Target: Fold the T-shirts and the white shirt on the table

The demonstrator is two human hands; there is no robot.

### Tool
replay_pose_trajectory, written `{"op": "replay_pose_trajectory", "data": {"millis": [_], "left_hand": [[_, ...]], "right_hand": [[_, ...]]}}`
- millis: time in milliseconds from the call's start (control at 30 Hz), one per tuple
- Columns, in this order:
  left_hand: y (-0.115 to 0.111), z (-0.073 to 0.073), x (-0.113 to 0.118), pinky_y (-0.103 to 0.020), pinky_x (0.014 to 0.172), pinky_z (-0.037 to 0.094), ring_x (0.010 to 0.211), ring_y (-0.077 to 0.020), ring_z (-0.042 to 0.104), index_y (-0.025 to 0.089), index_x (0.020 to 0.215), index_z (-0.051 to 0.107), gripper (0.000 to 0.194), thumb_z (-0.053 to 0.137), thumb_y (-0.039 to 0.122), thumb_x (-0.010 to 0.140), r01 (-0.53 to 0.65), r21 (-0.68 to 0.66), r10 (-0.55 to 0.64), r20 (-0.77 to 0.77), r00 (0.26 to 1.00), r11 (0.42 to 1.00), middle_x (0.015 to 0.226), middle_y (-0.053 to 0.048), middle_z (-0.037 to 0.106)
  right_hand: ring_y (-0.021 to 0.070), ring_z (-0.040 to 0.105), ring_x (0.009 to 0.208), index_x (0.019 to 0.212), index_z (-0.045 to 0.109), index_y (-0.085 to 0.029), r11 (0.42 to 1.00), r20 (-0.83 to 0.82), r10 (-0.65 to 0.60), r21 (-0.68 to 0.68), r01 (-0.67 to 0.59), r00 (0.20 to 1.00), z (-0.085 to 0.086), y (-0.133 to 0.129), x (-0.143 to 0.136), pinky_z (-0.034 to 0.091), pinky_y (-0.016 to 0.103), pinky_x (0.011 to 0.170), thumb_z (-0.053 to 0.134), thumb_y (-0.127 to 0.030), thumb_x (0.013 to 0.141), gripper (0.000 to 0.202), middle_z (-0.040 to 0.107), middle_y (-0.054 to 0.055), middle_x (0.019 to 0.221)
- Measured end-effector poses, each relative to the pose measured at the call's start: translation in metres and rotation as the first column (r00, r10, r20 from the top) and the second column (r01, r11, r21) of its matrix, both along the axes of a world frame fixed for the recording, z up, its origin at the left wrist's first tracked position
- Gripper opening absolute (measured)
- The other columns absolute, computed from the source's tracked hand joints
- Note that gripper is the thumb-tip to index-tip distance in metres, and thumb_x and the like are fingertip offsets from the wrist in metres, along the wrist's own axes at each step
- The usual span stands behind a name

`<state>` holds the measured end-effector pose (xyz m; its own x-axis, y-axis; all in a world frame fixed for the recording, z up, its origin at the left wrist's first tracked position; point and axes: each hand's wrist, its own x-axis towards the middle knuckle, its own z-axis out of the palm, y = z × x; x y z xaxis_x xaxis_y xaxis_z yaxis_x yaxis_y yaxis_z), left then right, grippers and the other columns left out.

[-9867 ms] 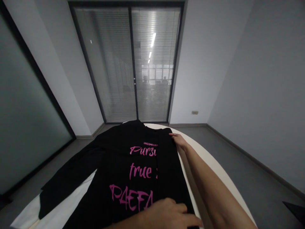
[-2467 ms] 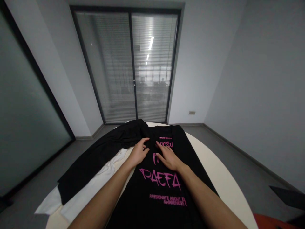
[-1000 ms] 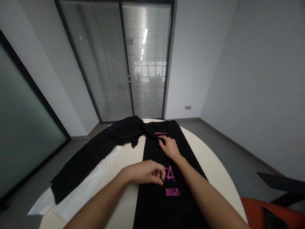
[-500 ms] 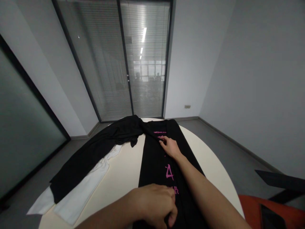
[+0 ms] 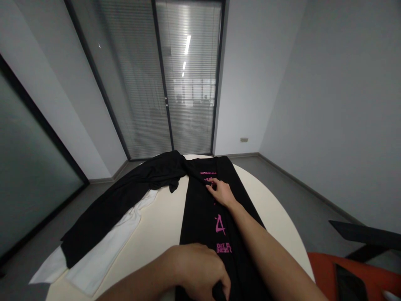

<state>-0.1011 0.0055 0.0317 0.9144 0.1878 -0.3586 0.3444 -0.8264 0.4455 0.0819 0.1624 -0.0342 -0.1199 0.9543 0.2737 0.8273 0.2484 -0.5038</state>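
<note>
A black shirt (image 5: 200, 213) with pink lettering lies lengthwise on the round table, its side folded inward into a long strip. One black sleeve (image 5: 115, 209) stretches out to the left, with white fabric (image 5: 103, 257) showing beneath and beyond it. My left hand (image 5: 200, 267) is closed around black cloth near the bottom of the shirt; its fingertips are partly hidden. Farther up, my right hand (image 5: 222, 192) pinches the shirt between thumb and fingers, just below the top pink lines.
The cream round table (image 5: 277, 209) carries the clothing. An orange chair (image 5: 319, 269) with black parts stands at the right of the table. Beyond the table is a glass door (image 5: 194, 117) with blinds, and pale walls (image 5: 322, 104) rise around it.
My left hand has drawn slightly down and toward me, uncovering more of the lower pink lettering. My right hand keeps its hold on the shirt. The view has shifted a little.
</note>
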Motion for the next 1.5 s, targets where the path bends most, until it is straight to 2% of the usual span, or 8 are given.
{"op": "replay_pose_trajectory", "data": {"millis": [233, 533, 833, 967, 1167, 1333, 1400, 1500], "left_hand": [[0.001, 0.009, 0.011, -0.023, 0.069, 0.05, 0.095, -0.0182, 0.07, 0.02, 0.099, 0.068, 0.027, 0.06, 0.005, 0.078, 0.281, -0.224, -0.258, 0.125, 0.958, 0.933, 0.115, -0.001, 0.07], [-0.007, -0.018, 0.026, -0.027, 0.064, 0.049, 0.104, -0.0221, 0.069, 0.025, 0.099, 0.068, 0.023, 0.054, 0.014, 0.086, 0.241, -0.027, -0.236, 0.131, 0.963, 0.97, 0.113, 0.0, 0.07], [0.001, -0.025, 0.029, -0.022, 0.06, 0.047, 0.089, -0.0162, 0.069, 0.019, 0.102, 0.068, 0.022, 0.062, 0.012, 0.081, 0.244, -0.112, -0.208, 0.266, 0.941, 0.963, 0.105, 0.0, 0.069], [0.004, -0.033, 0.023, -0.022, 0.068, 0.05, 0.081, -0.0135, 0.067, 0.024, 0.1, 0.071, 0.018, 0.069, 0.028, 0.082, 0.076, -0.031, -0.058, 0.395, 0.917, 0.997, 0.096, 0.003, 0.069], [0.01, -0.05, 0.02, -0.042, 0.114, 0.034, 0.132, -0.0293, 0.047, 0.023, 0.126, 0.062, 0.052, 0.07, 0.049, 0.081, -0.106, 0.18, -0.023, 0.595, 0.803, 0.978, 0.143, -0.008, 0.053], [0.022, -0.052, 0.015, -0.039, 0.111, 0.039, 0.127, -0.0245, 0.053, 0.024, 0.126, 0.061, 0.042, 0.062, 0.043, 0.088, -0.177, 0.181, 0.034, 0.599, 0.8, 0.968, 0.137, -0.006, 0.059], [0.035, -0.051, 0.008, -0.039, 0.111, 0.04, 0.126, -0.0232, 0.054, 0.024, 0.121, 0.064, 0.033, 0.057, 0.035, 0.091, -0.331, 0.204, 0.145, 0.61, 0.779, 0.921, 0.134, -0.005, 0.061], [0.055, -0.055, -0.005, -0.048, 0.119, 0.029, 0.141, -0.0287, 0.04, 0.022, 0.132, 0.058, 0.044, 0.056, 0.031, 0.089, -0.603, 0.227, 0.379, 0.598, 0.706, 0.764, 0.15, -0.009, 0.048]], "right_hand": [[0.0194, 0.064, 0.089, 0.116, 0.067, -0.024, 0.995, -0.059, -0.082, 0.044, 0.085, 0.995, 0.001, 0.0, 0.001, 0.045, 0.031, 0.083, 0.053, -0.036, 0.093, 0.03, 0.071, 0.001, 0.091], [0.024, 0.06, 0.104, 0.112, 0.072, -0.023, 0.987, -0.023, -0.156, 0.02, 0.157, 0.987, -0.011, 0.011, 0.009, 0.044, 0.032, 0.086, 0.056, -0.039, 0.092, 0.03, 0.072, 0.005, 0.095], [0.023, 0.06, 0.102, 0.107, 0.071, -0.022, 0.99, -0.068, -0.134, 0.024, 0.136, 0.989, -0.014, 0.012, 0.013, 0.045, 0.033, 0.09, 0.061, -0.035, 0.089, 0.025, 0.071, 0.005, 0.101], [0.0239, 0.058, 0.109, 0.11, 0.07, -0.022, 0.99, -0.022, -0.129, 0.045, 0.13, 0.991, -0.016, 0.012, 0.012, 0.044, 0.035, 0.096, 0.061, -0.033, 0.089, 0.026, 0.069, 0.006, 0.113], [0.0249, 0.057, 0.111, 0.11, 0.072, -0.019, 0.986, 0.018, -0.148, 0.083, 0.146, 0.989, -0.019, 0.013, 0.011, 0.043, 0.034, 0.098, 0.058, -0.033, 0.092, 0.027, 0.07, 0.009, 0.112], [0.0258, 0.056, 0.113, 0.112, 0.073, -0.02, 0.988, 0.055, -0.137, 0.071, 0.133, 0.989, -0.024, 0.017, 0.013, 0.042, 0.035, 0.099, 0.057, -0.034, 0.092, 0.028, 0.068, 0.009, 0.121], [0.0251, 0.057, 0.113, 0.113, 0.072, -0.021, 0.989, 0.057, -0.135, 0.068, 0.131, 0.989, -0.026, 0.019, 0.013, 0.042, 0.035, 0.099, 0.056, -0.034, 0.093, 0.029, 0.068, 0.009, 0.12], [0.0246, 0.056, 0.113, 0.113, 0.072, -0.021, 0.989, 0.067, -0.138, 0.06, 0.134, 0.988, -0.026, 0.019, 0.013, 0.041, 0.035, 0.099, 0.055, -0.035, 0.094, 0.029, 0.067, 0.009, 0.12]]}}
